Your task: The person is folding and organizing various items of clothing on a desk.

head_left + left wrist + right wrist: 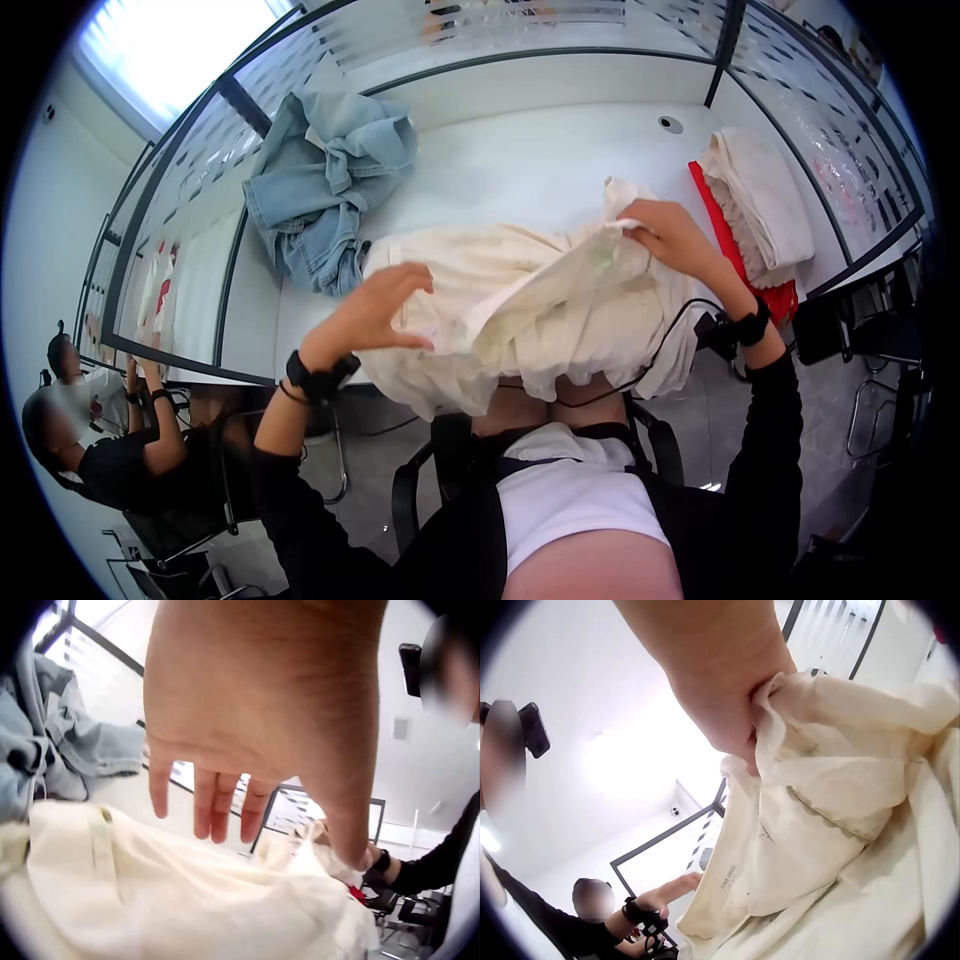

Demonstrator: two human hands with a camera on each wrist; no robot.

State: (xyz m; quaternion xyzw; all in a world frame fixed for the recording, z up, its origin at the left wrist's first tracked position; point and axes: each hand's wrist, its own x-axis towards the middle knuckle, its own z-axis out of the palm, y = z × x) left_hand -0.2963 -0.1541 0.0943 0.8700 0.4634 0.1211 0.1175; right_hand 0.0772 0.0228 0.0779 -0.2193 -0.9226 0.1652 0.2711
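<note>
The cream-coloured garment of soft, thin fabric [565, 335] lies creased across the near part of the white table [490, 165], its lower folds hanging over the front edge towards the seated person's lap. The right hand [675, 235] pinches a raised edge of it near the garment's far right side, thumb against fingers. The left hand [370, 310] is above the left part, thumb and fingers spread and gripping nothing; whether its thumb tip grazes the fabric cannot be told.

The raised edge slopes from the right hand down to the middle of the garment, so the left hand would probably do best to take that same edge where it dips, then ease it sideways until the slack is gone. A light pinch near the band with the small dark print [729, 877] should suit such thin fabric; a hard pull could stretch it or drag the layer beneath. The hanging folds look likely to tug the rest towards the lap, so their weight is worth supporting. The thin black cable [655, 365] beside the right wrist crosses the front folds and could snag; keeping it outside them seems wise.
</note>
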